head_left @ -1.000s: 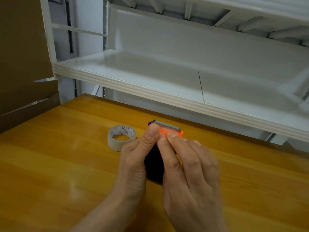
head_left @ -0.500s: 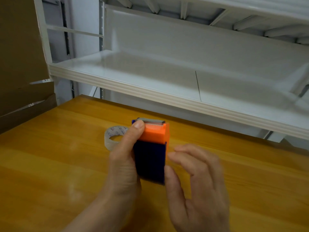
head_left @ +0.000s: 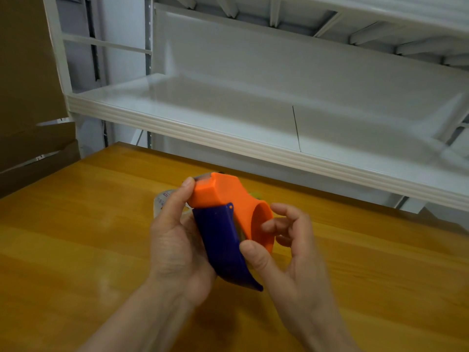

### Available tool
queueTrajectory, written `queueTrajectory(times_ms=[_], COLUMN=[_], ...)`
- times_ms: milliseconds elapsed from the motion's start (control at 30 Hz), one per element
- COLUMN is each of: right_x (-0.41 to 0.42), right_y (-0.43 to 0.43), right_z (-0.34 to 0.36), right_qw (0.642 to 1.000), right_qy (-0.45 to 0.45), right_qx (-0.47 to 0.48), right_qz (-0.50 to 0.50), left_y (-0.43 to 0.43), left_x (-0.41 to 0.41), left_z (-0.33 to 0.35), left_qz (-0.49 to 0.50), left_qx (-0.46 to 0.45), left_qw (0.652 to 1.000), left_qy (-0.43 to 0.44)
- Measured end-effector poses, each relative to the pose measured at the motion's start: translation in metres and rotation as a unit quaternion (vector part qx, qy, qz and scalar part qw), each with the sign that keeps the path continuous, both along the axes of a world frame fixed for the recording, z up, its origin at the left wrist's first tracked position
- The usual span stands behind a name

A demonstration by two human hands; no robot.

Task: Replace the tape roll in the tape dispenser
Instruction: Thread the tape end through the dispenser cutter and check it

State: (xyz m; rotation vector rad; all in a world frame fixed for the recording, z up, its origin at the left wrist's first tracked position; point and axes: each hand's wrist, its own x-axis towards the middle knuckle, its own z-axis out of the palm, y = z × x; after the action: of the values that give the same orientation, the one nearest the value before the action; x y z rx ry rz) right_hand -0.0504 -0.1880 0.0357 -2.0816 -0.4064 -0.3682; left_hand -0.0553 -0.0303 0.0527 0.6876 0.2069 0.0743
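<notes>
White metal shelf across 12 o'clock, over the far edge of the wooden table. Cardboard boxes at 9 to 10 o'clock. Left hand just below centre, wrapped round the tape dispenser, thumb on its orange head. Right hand at 4 o'clock of it, blurred, thumb and curled forefinger pinching the orange hub's rim. Dispenser held above the table, blue cover toward the camera. Tape roll on the table at its 10 o'clock, mostly hidden behind the left hand.
</notes>
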Motion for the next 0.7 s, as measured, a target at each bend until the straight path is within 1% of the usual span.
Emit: queueTrajectory(times_ms=[100,233,267,400,433,567,700], right_x=[-0.002,-0.005,-0.006,-0.006,-0.006,-0.005,-0.003], right_y=[0.002,0.011,0.012,0.010,0.011,0.010,0.006], right_z=[0.000,-0.005,-0.006,-0.009,-0.010,-0.012,-0.008], right_qw=[0.999,0.993,0.992,0.995,0.994,0.988,0.991], right_qy=[0.010,0.014,0.008,-0.022,-0.027,-0.094,-0.052], right_qx=[-0.029,-0.114,-0.122,-0.093,-0.099,-0.114,-0.121], right_qz=[0.009,0.011,0.006,-0.021,-0.027,-0.054,-0.037], left_y=[-0.001,-0.003,-0.003,0.001,0.003,0.009,0.010], left_x=[0.001,0.001,0.001,0.001,0.002,0.006,0.009], left_z=[-0.001,-0.003,-0.003,0.001,0.002,0.000,-0.003], left_qz=[0.008,0.004,0.004,-0.015,-0.023,-0.060,-0.076], left_qx=[-0.004,0.005,0.006,0.018,0.014,0.012,0.051], left_qw=[1.000,1.000,1.000,0.999,0.999,0.997,0.995], left_qy=[-0.004,-0.018,-0.019,-0.034,-0.042,-0.053,-0.028])
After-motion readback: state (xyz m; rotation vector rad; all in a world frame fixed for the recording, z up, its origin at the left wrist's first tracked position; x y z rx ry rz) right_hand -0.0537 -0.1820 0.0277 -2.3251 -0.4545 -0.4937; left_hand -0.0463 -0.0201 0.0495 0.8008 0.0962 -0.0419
